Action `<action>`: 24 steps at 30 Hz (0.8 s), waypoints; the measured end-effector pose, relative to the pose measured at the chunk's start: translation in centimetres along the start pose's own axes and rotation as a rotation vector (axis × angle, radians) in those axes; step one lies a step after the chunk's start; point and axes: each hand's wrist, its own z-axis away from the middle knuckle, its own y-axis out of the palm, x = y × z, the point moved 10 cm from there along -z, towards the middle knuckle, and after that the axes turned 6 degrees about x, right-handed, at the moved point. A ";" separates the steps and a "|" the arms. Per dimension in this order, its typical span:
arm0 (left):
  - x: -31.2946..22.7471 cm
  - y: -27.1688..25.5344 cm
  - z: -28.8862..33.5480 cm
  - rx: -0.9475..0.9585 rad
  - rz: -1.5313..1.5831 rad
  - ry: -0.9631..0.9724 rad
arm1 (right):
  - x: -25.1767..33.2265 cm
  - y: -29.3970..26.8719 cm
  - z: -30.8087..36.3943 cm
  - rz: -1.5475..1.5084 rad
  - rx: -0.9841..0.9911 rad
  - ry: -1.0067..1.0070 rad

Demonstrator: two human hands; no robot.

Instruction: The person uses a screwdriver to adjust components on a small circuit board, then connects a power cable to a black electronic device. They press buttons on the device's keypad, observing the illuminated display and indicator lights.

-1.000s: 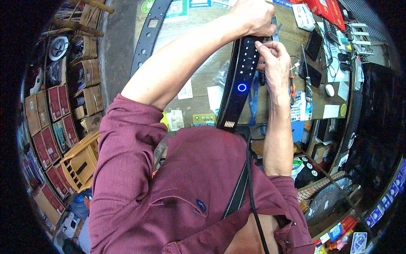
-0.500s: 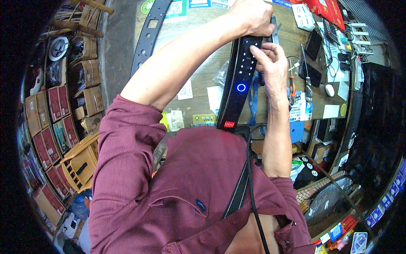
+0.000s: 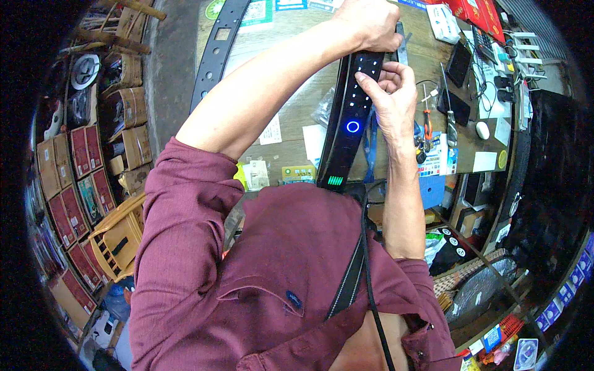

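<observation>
A long black smart door lock [image 3: 344, 145] stands tilted in front of me, its lower end near my shirt. Lit white keys show on its upper face, with a glowing blue ring below them and a small green light at the bottom. My left hand [image 3: 371, 26] is closed round its top end, the fingers partly hidden. At the right edge of the lock is my right hand [image 3: 396, 93], its thumb on the keypad and its other fingers curled beside the edge.
A black metal plate with cutouts [image 3: 216, 52] lies at the table's left. On the right are an orange-handled screwdriver [image 3: 427, 127], another screwdriver [image 3: 451, 130], phones [image 3: 458, 64], a white mouse [image 3: 482, 130] and cables. Boxes [image 3: 83, 151] fill shelves at far left, near a wooden chair [image 3: 117, 238].
My right thumb has shifted left and slightly down across the keypad. The small light at the lock's bottom has turned from red to green. My left hand stays in place.
</observation>
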 end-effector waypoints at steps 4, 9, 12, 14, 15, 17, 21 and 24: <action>-0.1 -0.1 -0.1 0.013 -0.030 0.020 | -0.3 -0.2 0.0 -0.145 0.055 0.018; -0.3 -0.6 0.4 -0.039 0.032 0.022 | -1.1 -0.7 0.2 -0.231 0.100 0.024; -0.1 -0.3 0.2 0.009 0.041 -0.002 | -1.8 -0.8 0.3 -0.316 0.136 0.064; -0.2 -0.7 0.3 -0.027 0.068 0.009 | -2.6 -0.9 1.2 -0.438 0.169 0.144; -0.1 -1.0 0.4 -0.045 0.079 0.011 | -2.7 -0.8 1.7 -0.519 0.203 0.172; -0.3 -1.0 0.5 -0.043 0.042 0.041 | -3.1 -0.4 2.5 -0.365 0.261 0.196; -0.5 -0.4 0.4 -0.020 0.047 0.033 | -3.1 0.0 3.4 -0.412 0.298 0.136; -0.6 -0.8 0.3 -0.062 0.017 0.046 | -3.3 0.1 3.2 -0.403 0.288 0.103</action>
